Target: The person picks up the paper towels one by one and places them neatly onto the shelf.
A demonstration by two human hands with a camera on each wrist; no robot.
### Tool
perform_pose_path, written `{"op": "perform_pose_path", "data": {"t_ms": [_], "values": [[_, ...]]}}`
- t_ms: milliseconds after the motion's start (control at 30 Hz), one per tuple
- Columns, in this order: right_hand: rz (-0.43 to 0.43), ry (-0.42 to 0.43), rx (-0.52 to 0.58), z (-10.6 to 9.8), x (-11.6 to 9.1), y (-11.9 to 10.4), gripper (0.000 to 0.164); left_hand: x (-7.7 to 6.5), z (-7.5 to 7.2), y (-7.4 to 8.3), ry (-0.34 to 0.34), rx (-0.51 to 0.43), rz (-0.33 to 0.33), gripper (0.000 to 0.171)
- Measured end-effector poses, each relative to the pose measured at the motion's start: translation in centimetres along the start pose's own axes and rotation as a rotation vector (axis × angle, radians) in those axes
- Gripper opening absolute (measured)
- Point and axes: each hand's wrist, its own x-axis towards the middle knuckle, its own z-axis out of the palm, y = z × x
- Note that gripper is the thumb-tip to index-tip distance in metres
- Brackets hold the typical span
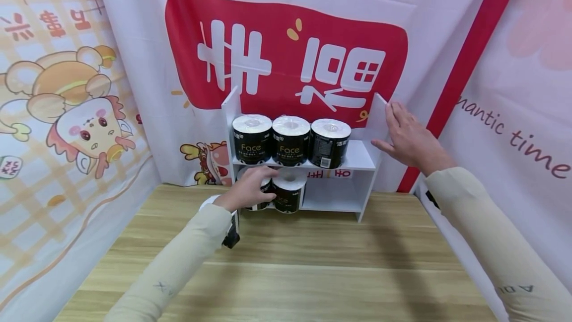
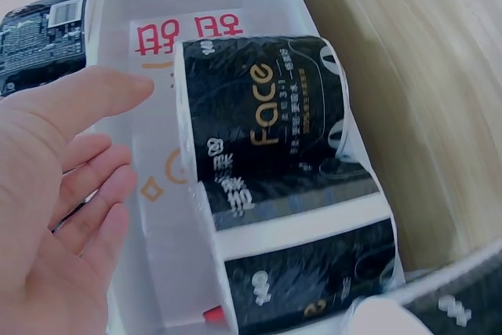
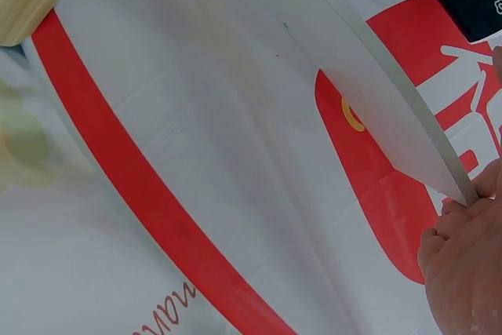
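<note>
A white two-tier shelf (image 1: 332, 203) stands on the table. Three black-wrapped toilet paper rolls, including the right one (image 1: 329, 145), line its upper board. Two more rolls sit on the lower tier; the one nearer the middle (image 1: 287, 195) shows beside my left hand (image 1: 251, 189), which partly covers the other. In the left wrist view, this hand's fingers (image 2: 98, 194) are loosely bent and apart from the lower rolls (image 2: 263, 107). My right hand (image 1: 413, 140) grips the shelf's right side panel (image 3: 416, 131) near its top corner, fingers and thumb on either side.
Another black-wrapped roll (image 1: 232, 232) stands on the wooden table (image 1: 313, 287) left of the shelf, mostly behind my left forearm. A printed cloth backdrop (image 1: 286, 39) hangs close behind the shelf, with cloth walls on both sides.
</note>
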Motion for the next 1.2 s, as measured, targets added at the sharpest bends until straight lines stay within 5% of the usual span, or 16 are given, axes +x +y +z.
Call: {"op": "perform_pose_path", "data": {"t_ms": [467, 1200], "values": [[-0.006, -0.004, -0.011, -0.1, -0.1, 0.3, 0.114, -3.8, -3.1, -0.3, -0.025, 0.054, -0.051, 0.058], [-0.009, 0.003, -0.003, 0.1, -0.1, 0.0, 0.114, -10.8, -3.4, -5.0, -0.025, 0.136, -0.059, 0.055]]}}
